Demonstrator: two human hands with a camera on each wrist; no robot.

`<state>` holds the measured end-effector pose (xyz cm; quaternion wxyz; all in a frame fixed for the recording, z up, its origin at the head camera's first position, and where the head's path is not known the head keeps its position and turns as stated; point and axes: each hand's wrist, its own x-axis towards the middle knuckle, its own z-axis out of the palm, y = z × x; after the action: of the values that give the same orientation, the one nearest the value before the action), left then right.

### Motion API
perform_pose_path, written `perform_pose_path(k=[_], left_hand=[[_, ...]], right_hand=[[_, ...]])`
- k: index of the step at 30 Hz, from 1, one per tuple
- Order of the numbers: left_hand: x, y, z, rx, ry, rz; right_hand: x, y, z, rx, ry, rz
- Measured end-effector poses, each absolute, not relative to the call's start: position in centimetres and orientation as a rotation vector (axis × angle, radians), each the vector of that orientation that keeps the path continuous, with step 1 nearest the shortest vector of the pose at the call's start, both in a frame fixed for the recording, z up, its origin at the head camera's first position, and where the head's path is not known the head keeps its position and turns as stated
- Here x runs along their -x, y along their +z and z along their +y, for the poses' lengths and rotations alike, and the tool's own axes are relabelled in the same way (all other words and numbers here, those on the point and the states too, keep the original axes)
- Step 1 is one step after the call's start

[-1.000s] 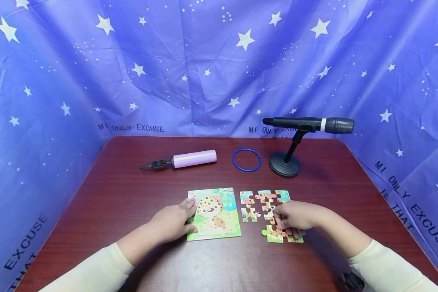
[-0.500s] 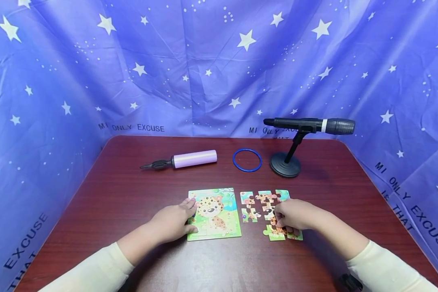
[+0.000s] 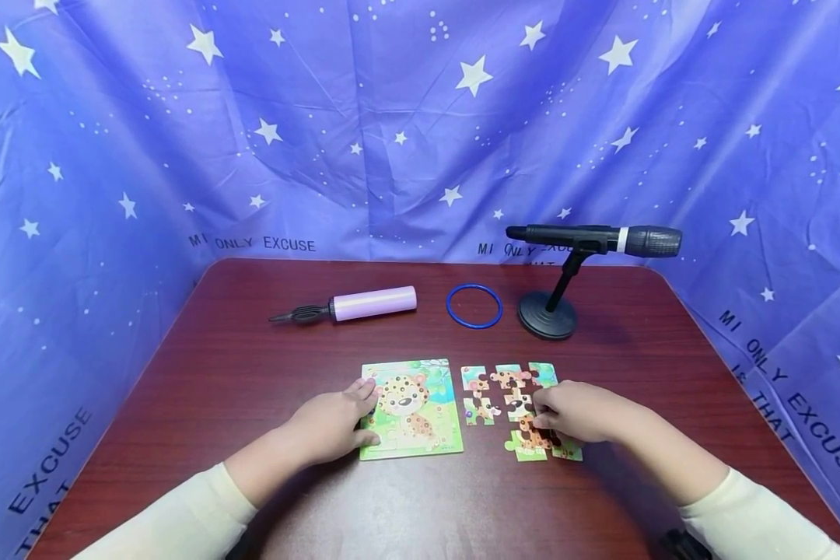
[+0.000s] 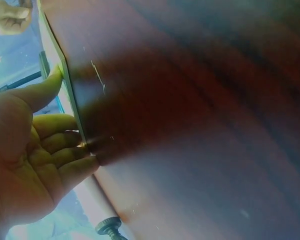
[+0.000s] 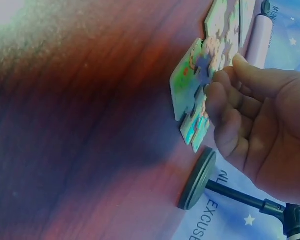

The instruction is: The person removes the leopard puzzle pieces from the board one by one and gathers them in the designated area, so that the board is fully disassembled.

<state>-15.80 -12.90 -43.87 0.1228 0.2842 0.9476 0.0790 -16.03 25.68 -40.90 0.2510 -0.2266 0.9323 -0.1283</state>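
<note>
- Flat cardboard jigsaw pieces printed with an orange spotted leopard on green (image 3: 525, 408): a part-joined cluster on the dark red wooden table (image 3: 252, 350), just right of the green leopard picture board (image 3: 420, 408). Judged light, thin and stiff, liable to slide on the smooth top and bend at the tabs; best pinched at an edge, or pressed flat from above.
- Right hand (image 3: 574, 412): fingers curled, fingertips on the cluster's near pieces; the right wrist view shows the fingers (image 5: 225, 100) bent onto a piece edge.
- Left hand (image 3: 332, 424): fingers fairly straight, resting on the board's left edge and steadying it; the left wrist view shows the thumb (image 4: 45, 87) along that edge. Hands well apart.
- Lilac hand pump with black nozzle (image 3: 357, 305), blue plastic ring (image 3: 474, 306), black microphone on round-based stand (image 3: 588, 241): at the far side, untouched.
- Blue star-printed cloth backdrop (image 3: 392, 117).
</note>
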Motion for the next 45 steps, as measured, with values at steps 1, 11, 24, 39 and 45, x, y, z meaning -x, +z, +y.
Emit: perform_pose_path(k=[1,11,24,39,45], left_hand=[[15.8,-43.8,-12.9,-0.829,0.227,2.759],[16.2,-43.6,-13.5,-0.824,0.27,2.667],[16.1,-43.6,-13.7,-0.832,0.284,2.666],[16.0,-43.2,-13.6,-0.829,0.279,2.675],[16.0,-43.3,-13.5,-0.821,0.283,2.676]], right_hand=[[16.0,-40.9,25.7,0.614,-0.329,2.532],[16.1,-39.7,24.0,0.702,-0.302,2.545],[15.9,-42.5,10.4,0.985,-0.485,2.571],[15.4,-43.6,6.9,0.935,-0.328,2.721],[15.6,-43.7,7.1,0.952,-0.34,2.71]])
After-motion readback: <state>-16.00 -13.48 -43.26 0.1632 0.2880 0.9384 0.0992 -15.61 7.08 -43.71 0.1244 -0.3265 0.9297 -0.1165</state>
